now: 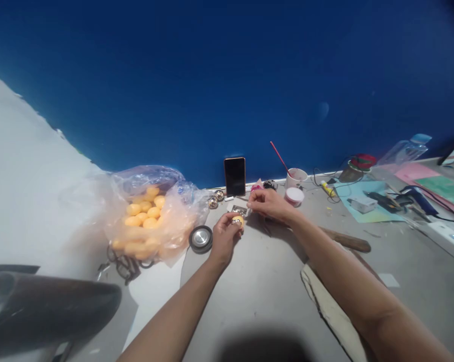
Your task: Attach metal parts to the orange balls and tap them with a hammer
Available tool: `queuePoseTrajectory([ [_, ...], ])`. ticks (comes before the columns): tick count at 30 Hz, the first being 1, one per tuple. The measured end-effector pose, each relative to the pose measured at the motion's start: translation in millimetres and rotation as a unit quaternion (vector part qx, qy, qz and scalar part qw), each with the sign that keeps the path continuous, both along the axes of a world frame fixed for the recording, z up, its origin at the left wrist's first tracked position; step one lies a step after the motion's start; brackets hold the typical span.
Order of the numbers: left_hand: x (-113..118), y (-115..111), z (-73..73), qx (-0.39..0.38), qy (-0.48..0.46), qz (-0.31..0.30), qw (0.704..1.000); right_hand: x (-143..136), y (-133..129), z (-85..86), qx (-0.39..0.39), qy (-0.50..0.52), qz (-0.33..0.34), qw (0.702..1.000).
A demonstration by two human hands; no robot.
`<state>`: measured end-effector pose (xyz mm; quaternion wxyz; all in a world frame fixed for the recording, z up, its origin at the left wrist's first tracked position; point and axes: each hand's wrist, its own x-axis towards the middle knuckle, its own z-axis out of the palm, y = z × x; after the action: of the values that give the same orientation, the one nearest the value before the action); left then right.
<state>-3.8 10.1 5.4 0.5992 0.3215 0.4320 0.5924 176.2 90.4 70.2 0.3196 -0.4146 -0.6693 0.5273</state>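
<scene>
Between the fingers of my left hand (226,235) is a small yellow ball (238,220), partly covered with shiny metallic pieces. My right hand (269,204) is closed in a pinch just to the right, over a small pale tray (239,207) of shiny bits; whatever its fingertips hold is too small to make out. Behind the left hand sit two balls covered in shiny pieces (216,198). A round black and silver lid (201,238) lies left of the left hand.
A clear plastic bag (181,201) of yellow balls (146,207) stands at left. A phone (235,176) leans on the blue wall. To the right are a cup (297,177) with a red stick, a round tub (294,196), a wooden handle (350,240) and a cloth (325,301).
</scene>
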Motion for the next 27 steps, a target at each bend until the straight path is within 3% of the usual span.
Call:
queuePoseTrajectory([
  [4,0.1,-0.3,1.5,-0.004,0.009,-0.008,1.0,11.1,12.1,27.5,-0.034,0.124,-0.022,0.991],
  [7,-2.9,1.4,0.5,-0.007,0.006,-0.012,1.0,25.9,24.0,50.0,-0.058,0.271,-0.055,0.959],
  [10,-6.2,3.7,-0.3,-0.005,-0.014,-0.013,1.0,42.9,28.1,58.7,-0.039,0.29,-0.095,0.952],
  [13,-6.1,4.5,-0.1,0.004,-0.025,-0.017,1.0,54.7,16.1,45.5,-0.011,0.151,-0.127,0.98],
  [15,-3.5,4.3,-0.3,0.003,-0.019,-0.019,1.0,57.7,1.2,27.9,0.036,-0.098,-0.101,0.989],
  [16,-1.9,4.3,-0.6,0.0,-0.013,-0.019,1.0,58.0,-6.6,18.2,0.073,-0.237,-0.07,0.966],
  [18,1.1,4.4,-1.9,-0.008,0.001,-0.012,1.0,57.2,-20.0,-0.3,0.094,-0.327,-0.072,0.938],
  [20,2.2,4.8,-3.5,-0.006,0.011,-0.002,1.0,56.1,-27.6,-14.8,0.134,-0.463,-0.091,0.871],
  [22,1.0,5.3,-4.4,0.004,0.01,0.0,1.0,55.5,-29.8,-24.5,0.15,-0.51,-0.072,0.844],
  [27,-3.9,4.4,-2.2,0.005,-0.003,-0.02,1.0,53.2,-28.3,-38.5,0.185,-0.497,-0.05,0.846],
])
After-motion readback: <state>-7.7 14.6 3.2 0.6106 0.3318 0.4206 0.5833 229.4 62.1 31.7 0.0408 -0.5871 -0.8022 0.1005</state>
